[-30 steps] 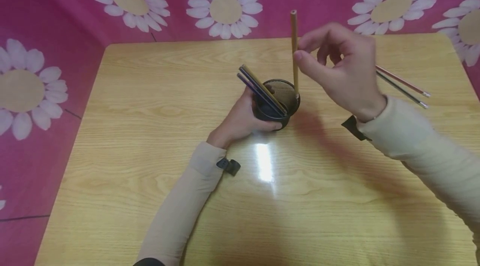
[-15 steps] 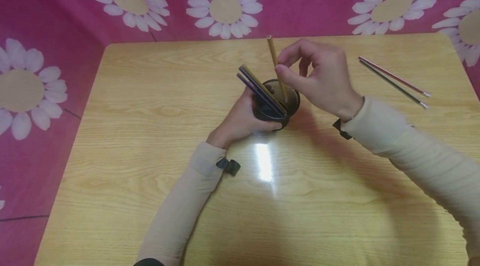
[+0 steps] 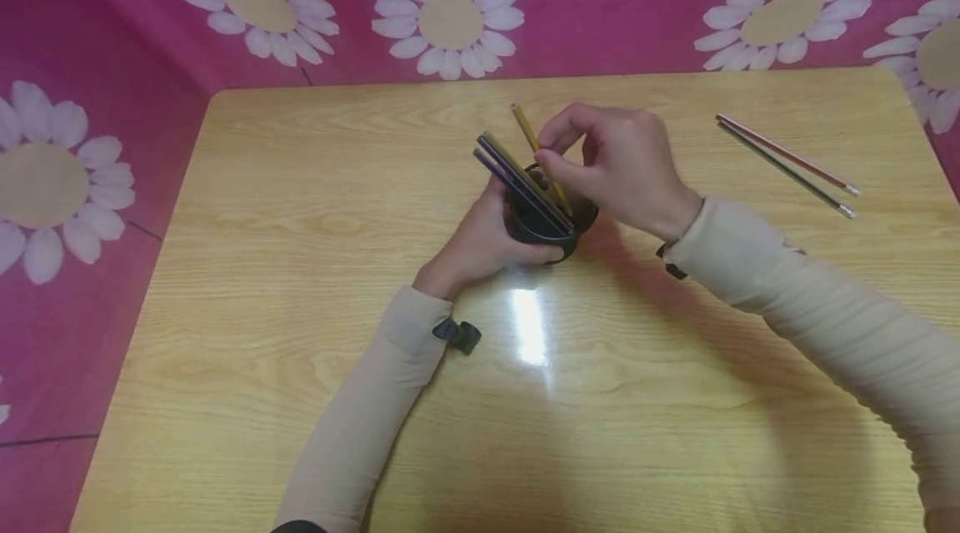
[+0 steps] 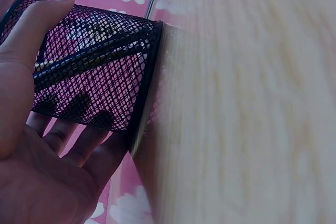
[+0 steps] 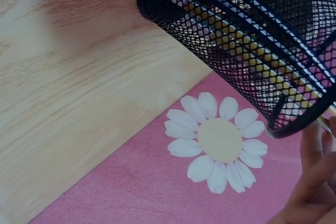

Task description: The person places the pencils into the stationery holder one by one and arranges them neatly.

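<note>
Left hand (image 3: 483,234) gripping the mesh pencil cup (image 4: 98,72), the right hand (image 3: 621,168) should gently lower the yellow pencil (image 3: 525,127) it pinches.

The cup (image 4: 105,85), black wire mesh with a smooth dark rim, stood upright on the surface (image 3: 300,224). A slim yellow pencil (image 3: 525,127) was found pinched above the rim, slanted, lower end inside the cup. Several dark and yellowish pencils (image 3: 517,176) leaned together inside, upper ends projecting past the rim.
</note>
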Motion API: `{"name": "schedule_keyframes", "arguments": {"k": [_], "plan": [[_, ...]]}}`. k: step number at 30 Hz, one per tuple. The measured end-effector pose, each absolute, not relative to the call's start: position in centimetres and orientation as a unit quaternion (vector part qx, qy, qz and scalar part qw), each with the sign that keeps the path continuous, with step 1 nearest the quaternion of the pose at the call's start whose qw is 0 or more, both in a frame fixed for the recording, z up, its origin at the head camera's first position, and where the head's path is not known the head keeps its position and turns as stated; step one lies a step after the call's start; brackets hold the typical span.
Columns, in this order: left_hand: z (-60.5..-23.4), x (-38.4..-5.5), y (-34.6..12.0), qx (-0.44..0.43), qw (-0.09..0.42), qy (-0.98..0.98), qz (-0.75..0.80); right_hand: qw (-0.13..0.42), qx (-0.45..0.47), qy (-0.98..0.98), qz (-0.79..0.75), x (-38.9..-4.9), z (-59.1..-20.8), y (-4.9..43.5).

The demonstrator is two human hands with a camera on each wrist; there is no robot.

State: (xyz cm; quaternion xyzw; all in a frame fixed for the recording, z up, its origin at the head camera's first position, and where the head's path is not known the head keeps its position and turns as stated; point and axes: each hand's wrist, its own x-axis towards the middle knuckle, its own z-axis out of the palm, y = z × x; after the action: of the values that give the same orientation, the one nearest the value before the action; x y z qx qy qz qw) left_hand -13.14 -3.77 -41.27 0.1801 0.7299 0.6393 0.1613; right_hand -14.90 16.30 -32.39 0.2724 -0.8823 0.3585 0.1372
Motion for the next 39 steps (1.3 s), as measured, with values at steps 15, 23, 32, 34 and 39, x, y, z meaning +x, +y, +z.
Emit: {"name": "schedule_keyframes", "arguments": {"k": [15, 23, 32, 34, 39], "plan": [[-41.2, -13.2, -3.8, 0.192, 0.154, 0.721, 0.647, 0.108, 0.279, -0.906, 0.3, -15.3, -33.4, 15.7], [-41.4, -13.3, -3.8, 0.202, 0.155, 0.719, 0.647, 0.103, 0.281, -0.908, 0.295, -15.2, -33.5, 15.4], [-41.5, -13.1, -3.8, 0.205, 0.156, 0.715, 0.65, 0.104, 0.281, -0.907, 0.295, -15.0, -33.5, 15.3], [-41.4, -13.1, -3.8, 0.203, 0.157, 0.716, 0.65, 0.108, 0.28, -0.906, 0.298, -15.1, -33.6, 15.3], [-41.2, -13.0, -3.9, 0.187, 0.164, 0.725, 0.642, 0.116, 0.272, -0.901, 0.318, -15.0, -33.2, 15.7]]}}
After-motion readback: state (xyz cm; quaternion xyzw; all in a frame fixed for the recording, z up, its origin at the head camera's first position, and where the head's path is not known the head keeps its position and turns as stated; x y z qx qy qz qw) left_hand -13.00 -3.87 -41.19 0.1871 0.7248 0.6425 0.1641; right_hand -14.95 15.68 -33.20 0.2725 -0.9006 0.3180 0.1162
